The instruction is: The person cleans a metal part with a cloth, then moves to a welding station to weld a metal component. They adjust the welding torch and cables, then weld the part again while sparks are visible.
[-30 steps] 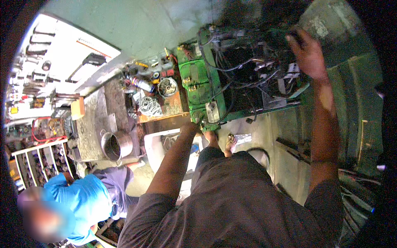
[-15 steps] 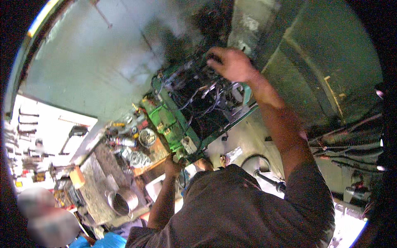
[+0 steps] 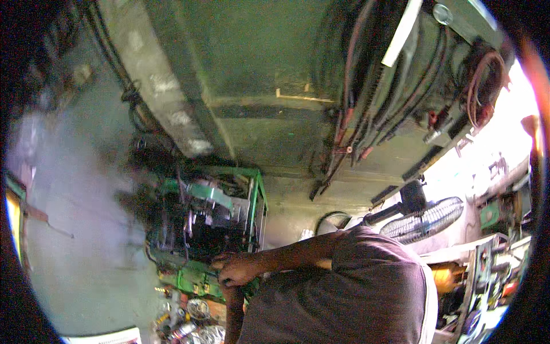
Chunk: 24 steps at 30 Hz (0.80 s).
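A green-framed machine (image 3: 259, 189) full of dark wires and metal parts stands in front of me against the wall. My right hand (image 3: 239, 268) is at the near edge of this machine, above its green lower panel (image 3: 192, 282). The fingers are bent and close together; whatever they hold is too small or dark to make out. Right beneath it, my left hand (image 3: 230, 288) comes up from the lower edge, its fingers mostly hidden by the right hand. The two hands appear to touch or nearly touch.
Metal parts and a round container (image 3: 199, 308) lie near the panel, at the lower left. Dark and red cables (image 3: 349, 126) hang on the green wall. A black fan (image 3: 424, 221) stands to the right, beside a shelf (image 3: 472, 275) with stored items.
My view has turned to the right, showing the hanging cables and fan. My right hand has come down from above the machine's far side to its near edge, next to my left hand.
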Tool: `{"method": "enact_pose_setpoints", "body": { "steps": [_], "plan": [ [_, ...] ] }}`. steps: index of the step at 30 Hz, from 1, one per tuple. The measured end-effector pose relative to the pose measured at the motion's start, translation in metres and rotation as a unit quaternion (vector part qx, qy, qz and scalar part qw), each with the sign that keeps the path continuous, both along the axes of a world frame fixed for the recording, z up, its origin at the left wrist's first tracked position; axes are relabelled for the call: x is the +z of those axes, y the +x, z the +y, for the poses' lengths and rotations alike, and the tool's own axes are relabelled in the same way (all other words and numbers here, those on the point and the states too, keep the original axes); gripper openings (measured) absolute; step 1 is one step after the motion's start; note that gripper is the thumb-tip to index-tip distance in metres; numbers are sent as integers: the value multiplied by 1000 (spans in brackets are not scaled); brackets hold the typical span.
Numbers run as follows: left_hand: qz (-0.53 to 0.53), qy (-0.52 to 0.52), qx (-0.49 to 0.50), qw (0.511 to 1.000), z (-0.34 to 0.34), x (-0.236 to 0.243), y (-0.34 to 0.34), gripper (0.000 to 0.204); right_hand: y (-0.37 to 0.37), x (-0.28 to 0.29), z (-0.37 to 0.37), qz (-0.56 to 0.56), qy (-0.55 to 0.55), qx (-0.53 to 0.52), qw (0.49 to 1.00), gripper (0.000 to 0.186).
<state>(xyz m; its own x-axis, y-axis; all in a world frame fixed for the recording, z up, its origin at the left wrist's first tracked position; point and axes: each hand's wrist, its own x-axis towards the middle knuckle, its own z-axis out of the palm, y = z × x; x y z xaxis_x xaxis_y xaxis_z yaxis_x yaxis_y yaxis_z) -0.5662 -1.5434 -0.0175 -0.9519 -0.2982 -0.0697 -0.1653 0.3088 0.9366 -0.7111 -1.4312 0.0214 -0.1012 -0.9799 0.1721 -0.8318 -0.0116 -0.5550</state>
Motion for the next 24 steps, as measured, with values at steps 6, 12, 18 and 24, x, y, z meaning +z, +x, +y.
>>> {"method": "enact_pose_setpoints", "body": {
  "steps": [6, 12, 18, 24],
  "plan": [
    [-9, 32, -102, 994, 34, 12, -27, 36, -64, 113, 80, -33, 25, -120, 992, 70],
    [-51, 61, -170, 982, 61, 33, -45, 32, -111, 248, 243, 62, -67, -418, 904, 52],
    [-109, 141, -173, 969, 73, 61, -54, 30, -140, 330, 408, 264, -499, -673, 478, 24],
    [-84, 134, -149, 976, 64, 94, -82, 32, -186, 348, 532, 373, -309, -825, 291, 58]
  ]
}}
